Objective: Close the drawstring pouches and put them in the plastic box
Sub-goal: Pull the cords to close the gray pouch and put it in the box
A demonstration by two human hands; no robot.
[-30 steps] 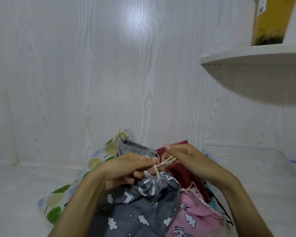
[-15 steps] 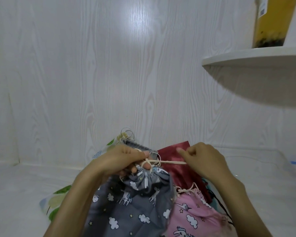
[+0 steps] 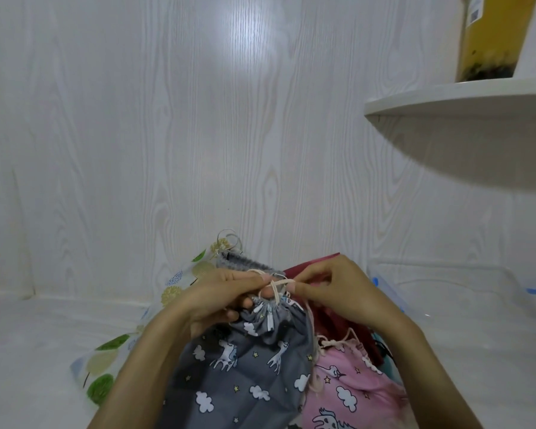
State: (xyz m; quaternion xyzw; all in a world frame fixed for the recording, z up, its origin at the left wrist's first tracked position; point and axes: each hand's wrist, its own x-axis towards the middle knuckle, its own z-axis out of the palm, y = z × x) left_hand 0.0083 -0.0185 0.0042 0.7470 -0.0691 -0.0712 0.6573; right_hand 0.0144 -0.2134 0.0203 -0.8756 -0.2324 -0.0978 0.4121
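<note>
The grey pouch [image 3: 245,363] with clouds and unicorns lies on the counter [image 3: 28,351] in the near middle, with its gathered neck pointing to the far side, up toward both hands. The left hand [image 3: 220,298] grips the neck from the left, fingers curled around the bunched cloth. The right hand [image 3: 331,292] pinches the cream drawstring [image 3: 279,284] just at the right of the neck. The short piece of cord between the two hands runs left to right, so I judge the next pull should go to the right, away from the left hand, to tighten the mouth. The pink pouch [image 3: 350,388] lies near right, touching the grey one. The plastic box [image 3: 446,292] is on the right, so the right hand is nearer to it.
</note>
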